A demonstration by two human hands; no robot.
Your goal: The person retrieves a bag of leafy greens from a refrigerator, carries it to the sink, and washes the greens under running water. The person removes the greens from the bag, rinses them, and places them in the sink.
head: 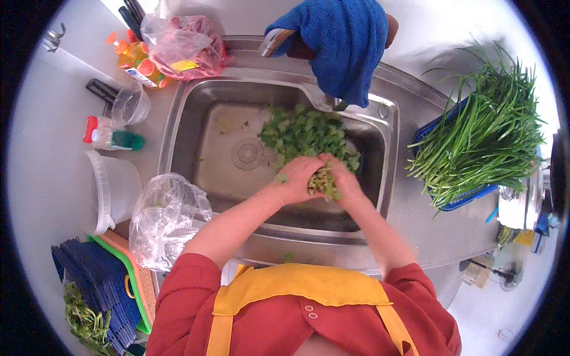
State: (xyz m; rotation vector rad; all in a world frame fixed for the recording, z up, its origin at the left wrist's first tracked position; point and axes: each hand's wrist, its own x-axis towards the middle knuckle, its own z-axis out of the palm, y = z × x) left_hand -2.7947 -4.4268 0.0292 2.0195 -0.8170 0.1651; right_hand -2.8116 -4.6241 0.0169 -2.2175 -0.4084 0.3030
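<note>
A large bunch of leafy green herbs (pixel 307 133), which looks like cilantro, lies over the right part of the stainless steel sink basin (pixel 222 178). Both hands close around its stems (pixel 321 182), whose ends point toward my body. My left hand (pixel 300 178) grips the stems from the left, a bit of leaf stuck near the wrist. From the right, my right hand (pixel 344 180) wraps the same stems. The leaves spread beyond the hands toward the faucet (pixel 277 42), over which a blue towel (pixel 347 49) is draped.
Green chives (pixel 485 133) fill a blue basket (pixel 463 202) on the right counter. Left of the sink are a crumpled clear plastic bag (pixel 167 218), a white bucket (pixel 116 191), bottles (pixel 118 139) and a clear container (pixel 132 104). Bagged red meat (pixel 191 49) sits at the back left.
</note>
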